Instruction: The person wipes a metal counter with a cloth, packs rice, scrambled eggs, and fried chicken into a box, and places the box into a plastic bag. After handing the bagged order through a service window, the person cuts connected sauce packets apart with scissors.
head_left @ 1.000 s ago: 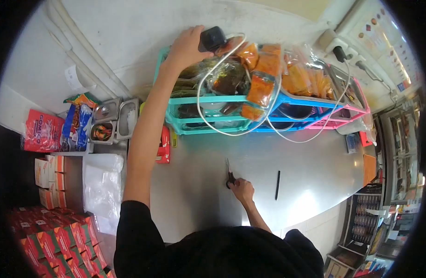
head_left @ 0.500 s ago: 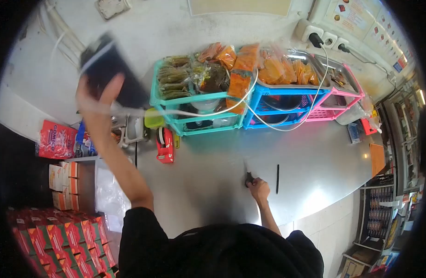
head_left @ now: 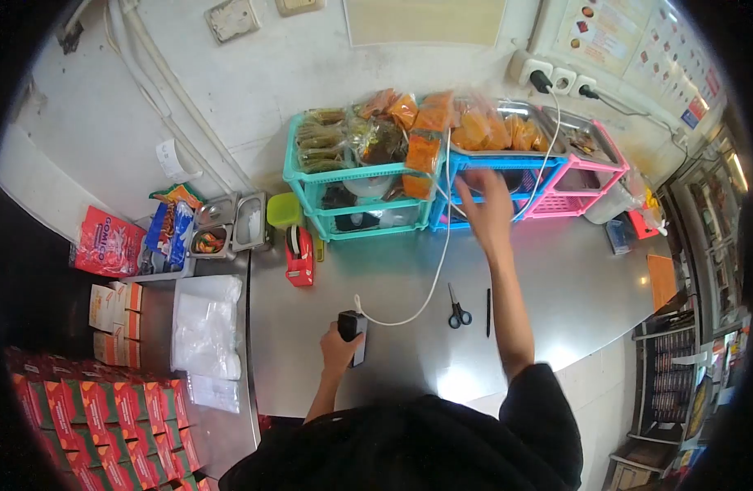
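Note:
My left hand point(head_left: 337, 350) is closed round a black, box-shaped device point(head_left: 351, 326) held low over the steel table. A white cable point(head_left: 429, 296) runs from beside the device up towards the racks. My right hand point(head_left: 489, 206) is raised in front of the blue rack point(head_left: 517, 168), close to the cable, with thumb and fingers apart and slightly blurred. Nothing shows in it. Black-handled scissors point(head_left: 458, 313) lie on the table below it, and a thin black pen point(head_left: 488, 313) lies beside them.
Along the wall, a turquoise rack point(head_left: 364, 221) and a pink rack point(head_left: 568, 204) flank the blue one, loaded with bagged food. A red tape dispenser point(head_left: 299, 260) stands left. Plastic bags point(head_left: 207, 323) and stacked red boxes point(head_left: 106, 417) fill the far left. Wall sockets point(head_left: 561, 79) hold plugs.
My left hand has come down from beside the wall to the table with the device. My right hand has let go of the scissors and moved up to the blue rack.

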